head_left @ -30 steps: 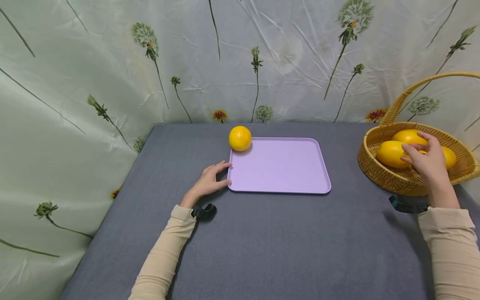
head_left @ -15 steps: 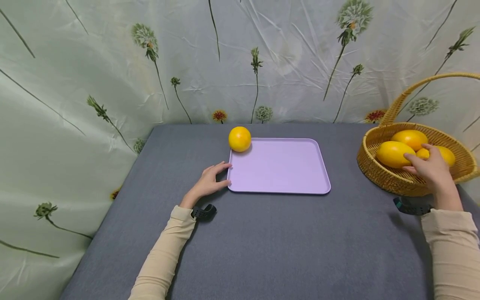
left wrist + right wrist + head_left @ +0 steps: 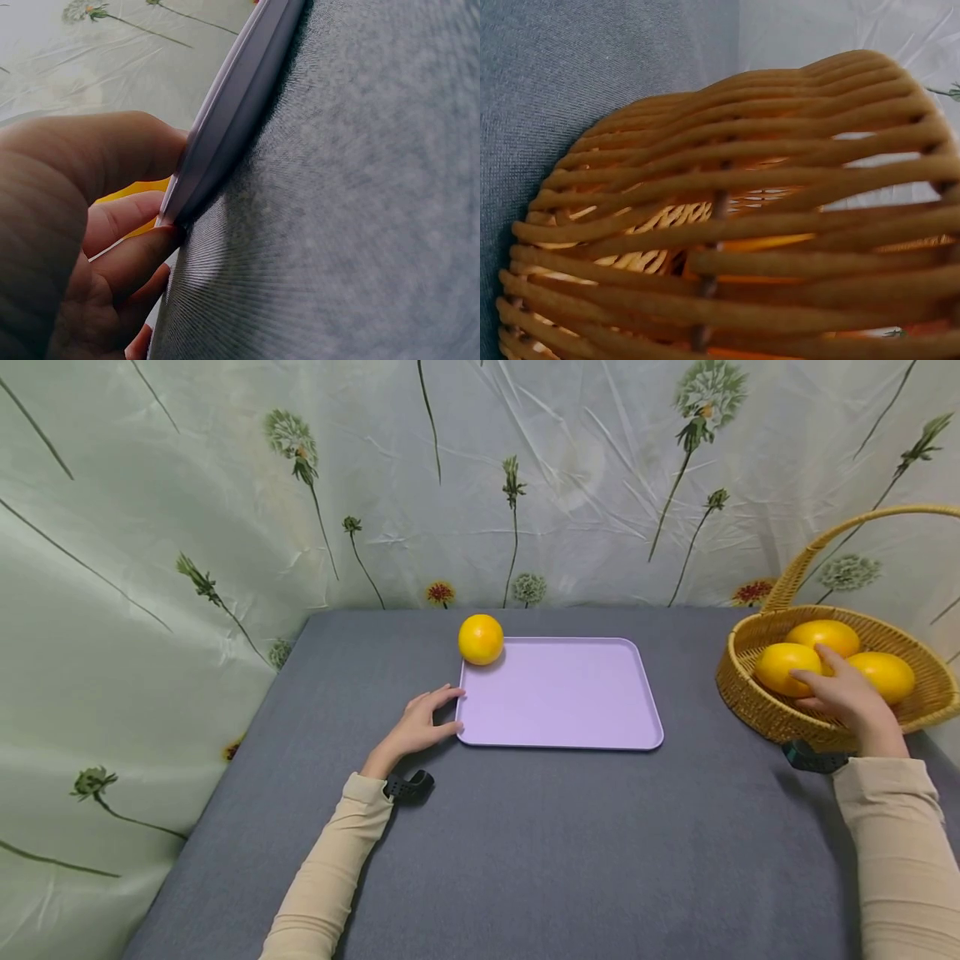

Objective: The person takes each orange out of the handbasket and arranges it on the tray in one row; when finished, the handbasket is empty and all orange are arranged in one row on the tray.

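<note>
A light purple tray (image 3: 562, 693) lies flat on the grey table. My left hand (image 3: 412, 727) is at its left side, with thumb and fingertips spread apart and touching the rim; in the left wrist view they meet the tray's edge (image 3: 225, 112). A round yellow-orange fruit (image 3: 481, 639) sits at the tray's back left corner. At the far right my right hand (image 3: 851, 697) reaches into a wicker basket (image 3: 757, 714), fingers over the front left yellow-orange fruit (image 3: 780, 667). Two similar fruits, one at the back (image 3: 825, 635) and one at the right (image 3: 885, 675), lie beside it.
The basket's tall handle (image 3: 806, 556) arches above its far side. Its woven wall (image 3: 720, 180) fills most of the right wrist view and hides the right hand. A flower-patterned curtain (image 3: 450, 510) hangs behind the table (image 3: 562, 843) and along its left.
My right hand has moved left within the basket, off the right fruit and onto the front left one. The left hand, tray and round fruit have stayed put.
</note>
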A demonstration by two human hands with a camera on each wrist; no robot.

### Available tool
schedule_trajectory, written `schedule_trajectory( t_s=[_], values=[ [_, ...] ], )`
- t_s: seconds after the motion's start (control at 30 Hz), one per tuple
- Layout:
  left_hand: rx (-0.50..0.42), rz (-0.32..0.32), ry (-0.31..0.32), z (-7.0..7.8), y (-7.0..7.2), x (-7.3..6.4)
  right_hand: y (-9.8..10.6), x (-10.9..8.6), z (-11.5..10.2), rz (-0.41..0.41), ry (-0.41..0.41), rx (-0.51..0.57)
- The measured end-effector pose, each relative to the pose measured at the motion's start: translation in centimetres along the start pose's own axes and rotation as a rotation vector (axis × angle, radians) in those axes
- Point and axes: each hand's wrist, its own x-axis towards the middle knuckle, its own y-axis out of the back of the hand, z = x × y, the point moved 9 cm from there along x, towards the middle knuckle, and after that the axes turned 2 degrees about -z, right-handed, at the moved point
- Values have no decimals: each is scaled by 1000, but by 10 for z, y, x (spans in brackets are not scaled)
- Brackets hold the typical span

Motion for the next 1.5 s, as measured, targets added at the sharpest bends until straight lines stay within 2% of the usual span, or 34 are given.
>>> schedule_trajectory(
  t_s=[0.23,0.47,0.67,0.93,1.07,1.5],
  values=[
    [-15,6,11,-1,2,-1,2,8,-3,25,28,-23],
    [-12,4,17,-2,2,-2,5,13,-7,142,56,-24],
    [-15,2,14,-1,1,-2,5,13,-9,206,62,-39],
    [-10,1,14,-1,0,-1,9,13,-12,288,55,-206],
    [-9,-3,18,-2,0,-1,12,14,-13,323,60,-257],
    [-4,-6,27,-4,-1,1,13,13,-15,375,91,-206]
  ],
)
